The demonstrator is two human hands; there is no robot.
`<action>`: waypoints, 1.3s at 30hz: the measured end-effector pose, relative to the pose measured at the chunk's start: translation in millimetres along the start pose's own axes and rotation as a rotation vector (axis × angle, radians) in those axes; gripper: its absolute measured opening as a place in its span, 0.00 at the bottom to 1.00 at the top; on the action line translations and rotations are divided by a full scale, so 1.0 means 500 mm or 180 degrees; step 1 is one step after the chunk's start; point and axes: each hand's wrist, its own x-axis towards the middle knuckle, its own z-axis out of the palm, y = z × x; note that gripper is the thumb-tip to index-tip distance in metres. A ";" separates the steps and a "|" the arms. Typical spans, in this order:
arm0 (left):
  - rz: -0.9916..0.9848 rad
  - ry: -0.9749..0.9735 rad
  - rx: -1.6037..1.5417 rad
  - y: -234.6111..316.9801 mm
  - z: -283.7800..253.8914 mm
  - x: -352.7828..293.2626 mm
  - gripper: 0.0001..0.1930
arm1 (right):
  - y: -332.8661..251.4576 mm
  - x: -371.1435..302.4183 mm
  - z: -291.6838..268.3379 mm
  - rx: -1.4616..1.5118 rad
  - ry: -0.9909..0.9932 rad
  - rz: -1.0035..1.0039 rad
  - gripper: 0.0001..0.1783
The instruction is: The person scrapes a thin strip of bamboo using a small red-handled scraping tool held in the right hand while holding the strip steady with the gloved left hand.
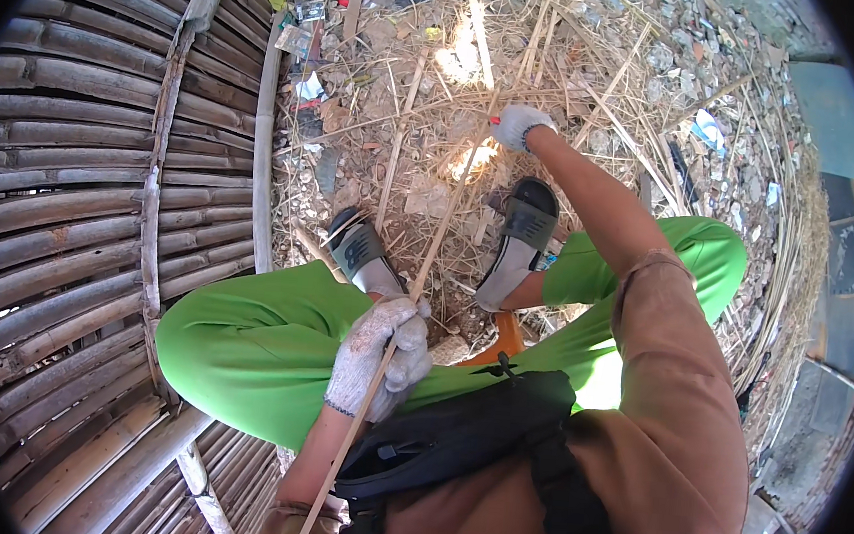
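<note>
A long, thin bamboo strip [436, 243] runs slantwise from the lower edge up between my feet. My left hand [380, 354], in a dirty white knit glove, is closed round it above my lap. Farther out, my right hand [523, 129], also gloved, reaches to the strip's far part with its fingers closed. A small red thing [496, 120] shows at those fingertips, right beside the strip; its kind is too small to make out. Whether the right fingers also touch the strip is unclear.
A bamboo slat wall [84, 160] stands close on the left. Loose bamboo strips [402, 135], shavings and scraps of litter cover the ground ahead. My sandalled feet [526, 220] rest there. Part of an orange seat [502, 338] shows beneath me, and a black bag [454, 435] lies across my lap.
</note>
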 end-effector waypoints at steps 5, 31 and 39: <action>0.0091 -0.0017 -0.0013 -0.013 -0.016 0.000 0.11 | -0.094 -0.204 -0.041 -0.0007 -0.0221 -0.0463 0.27; 0.0245 0.0221 0.0340 -0.024 -0.028 0.003 0.07 | -0.136 -0.356 0.001 0.0052 -0.0090 -0.1116 0.25; 0.0194 0.0386 0.0421 -0.023 -0.010 0.001 0.06 | -0.129 -0.303 -0.013 0.0142 -0.0114 -0.0637 0.26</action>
